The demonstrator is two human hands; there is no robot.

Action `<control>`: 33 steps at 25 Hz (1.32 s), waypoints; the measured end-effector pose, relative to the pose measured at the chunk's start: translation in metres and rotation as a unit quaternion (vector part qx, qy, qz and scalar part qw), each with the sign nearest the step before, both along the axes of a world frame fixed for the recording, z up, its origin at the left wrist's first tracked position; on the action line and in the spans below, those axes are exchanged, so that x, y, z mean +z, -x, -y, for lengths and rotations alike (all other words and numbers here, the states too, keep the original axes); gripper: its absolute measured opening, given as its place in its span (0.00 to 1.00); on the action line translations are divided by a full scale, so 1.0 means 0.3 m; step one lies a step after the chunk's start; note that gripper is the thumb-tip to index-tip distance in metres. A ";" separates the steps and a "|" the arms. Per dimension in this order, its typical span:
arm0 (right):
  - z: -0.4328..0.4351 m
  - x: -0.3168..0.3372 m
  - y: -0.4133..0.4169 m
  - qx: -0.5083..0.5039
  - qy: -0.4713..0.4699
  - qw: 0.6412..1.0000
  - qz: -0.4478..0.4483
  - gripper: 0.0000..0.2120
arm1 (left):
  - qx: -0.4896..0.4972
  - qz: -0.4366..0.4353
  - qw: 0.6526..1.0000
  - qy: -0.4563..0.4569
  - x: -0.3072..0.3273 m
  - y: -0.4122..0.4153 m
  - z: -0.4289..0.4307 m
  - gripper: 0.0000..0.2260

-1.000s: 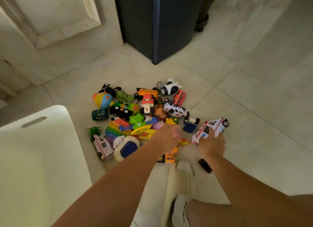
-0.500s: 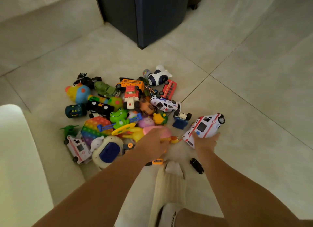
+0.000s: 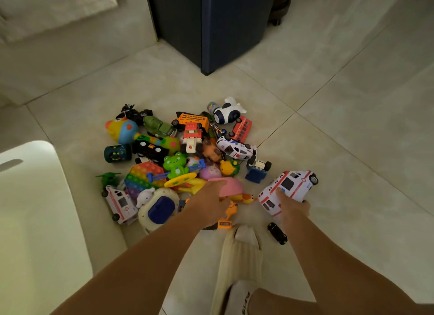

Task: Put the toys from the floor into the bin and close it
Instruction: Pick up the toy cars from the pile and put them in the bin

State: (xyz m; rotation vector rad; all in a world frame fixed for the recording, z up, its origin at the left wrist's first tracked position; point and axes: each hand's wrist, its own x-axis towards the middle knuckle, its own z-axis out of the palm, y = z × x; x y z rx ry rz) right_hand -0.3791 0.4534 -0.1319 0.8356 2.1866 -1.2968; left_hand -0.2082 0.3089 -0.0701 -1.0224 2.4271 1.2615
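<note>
A heap of colourful toys (image 3: pixel 178 155) lies on the tiled floor in front of me. My left hand (image 3: pixel 209 204) grips a pink rounded toy (image 3: pixel 231 186) at the near edge of the heap. My right hand (image 3: pixel 293 205) is closed around a white and red toy ambulance (image 3: pixel 290 185), tilted and raised off the floor. The white bin (image 3: pixel 35 220) stands at the left edge, only its rim and side showing. A small black car (image 3: pixel 277 233) lies alone on the floor below my right hand.
A dark blue cabinet (image 3: pixel 211 25) stands behind the heap. My foot in a pale slipper (image 3: pixel 242 251) and white sock rests between my forearms. A second white ambulance (image 3: pixel 119 203) lies beside the bin. Bare tiles stretch to the right.
My right hand has closed on the ambulance and lifted its near end. My left hand has taken hold of the pink toy. The view has shifted.
</note>
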 end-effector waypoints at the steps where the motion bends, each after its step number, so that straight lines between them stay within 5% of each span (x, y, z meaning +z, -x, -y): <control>1: -0.001 0.020 -0.016 -0.022 0.022 0.999 -0.012 0.37 | 0.010 -0.003 1.000 0.002 0.017 -0.008 0.002 0.23; 4: 0.020 0.096 -0.091 -0.032 0.047 0.994 -0.094 0.35 | 0.034 -0.006 0.999 -0.016 0.084 -0.020 0.005 0.23; 7: 0.082 0.174 -0.209 0.081 0.040 0.976 -0.199 0.34 | 0.104 -0.052 0.990 -0.080 0.165 -0.051 0.017 0.08; 10: 0.183 0.282 -0.358 0.197 0.134 0.939 -0.246 0.30 | 0.209 -0.099 0.964 -0.134 0.248 -0.116 0.071 0.18; 14: 0.335 0.469 -0.584 0.338 0.309 0.872 -0.174 0.27 | 0.329 -0.168 0.902 -0.224 0.323 -0.302 0.193 0.32; 16: 0.394 0.525 -0.682 0.416 0.353 0.829 -0.124 0.28 | 0.385 -0.228 0.843 -0.299 0.360 -0.436 0.251 0.28; 19: 0.465 0.567 -0.819 0.508 0.364 0.779 -0.054 0.28 | 0.414 -0.275 0.809 -0.313 0.390 -0.649 0.300 0.25; 22: 0.523 0.574 -0.973 0.589 0.333 0.736 -0.005 0.25 | 0.466 -0.282 0.794 -0.270 0.387 -0.848 0.299 0.23; 25: 0.581 0.563 -1.109 0.662 0.287 0.692 -0.035 0.29 | 0.564 -0.291 0.725 -0.269 0.360 -1.001 0.294 0.23; 29: 0.690 0.544 -1.251 0.808 0.141 0.534 -0.205 0.33 | 0.649 -0.257 0.658 -0.284 0.297 -1.118 0.288 0.20; 33: 0.734 0.413 -1.329 0.906 -0.006 0.415 -0.084 0.48 | 0.684 -0.150 0.617 -0.360 0.190 -1.124 0.262 0.31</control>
